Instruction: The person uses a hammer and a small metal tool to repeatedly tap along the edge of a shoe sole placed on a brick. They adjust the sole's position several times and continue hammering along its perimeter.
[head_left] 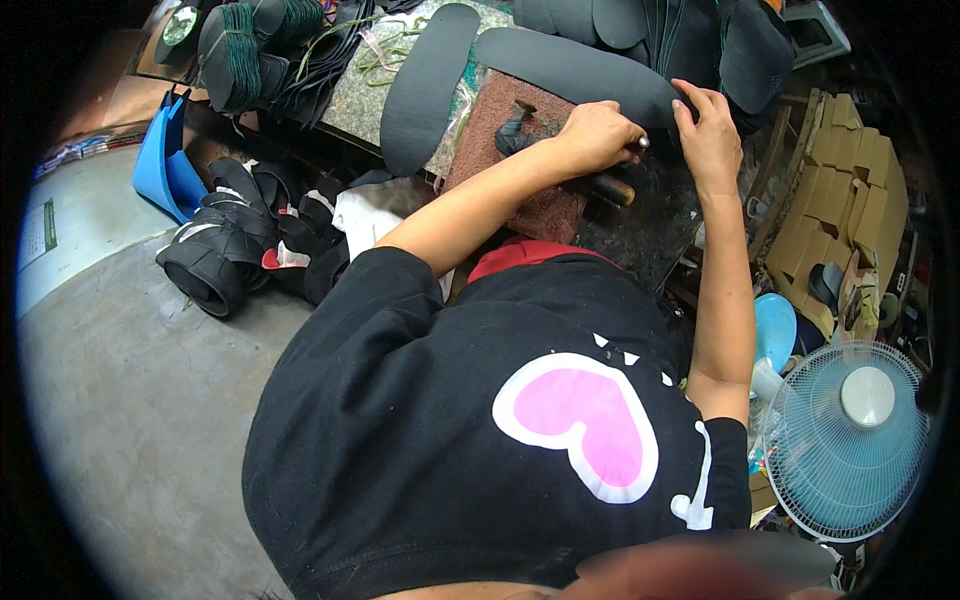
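A long dark grey shoe sole (580, 72) lies across the bench, its right end under my hands. My left hand (598, 138) is closed round a thin tool with a bright metal tip (643, 143); most of this tool is hidden by the fingers. At the sole's right end, my right hand (708, 135) grips the edge between thumb and fingers. Another dark sole (425, 95) lies to the left. Below my left wrist, a black-wrapped tool (514, 133) and a dark handle with a wooden end (612, 190) rest about a reddish-brown block (480, 140).
Bundles of soles tied with green cord (238, 55) stand at the far left, with more stacked soles (680, 40) at the back. Black straps or uppers (225, 240) are heaped left of the bench. Cardboard (840, 170) and a blue fan (845, 440) stand at right.
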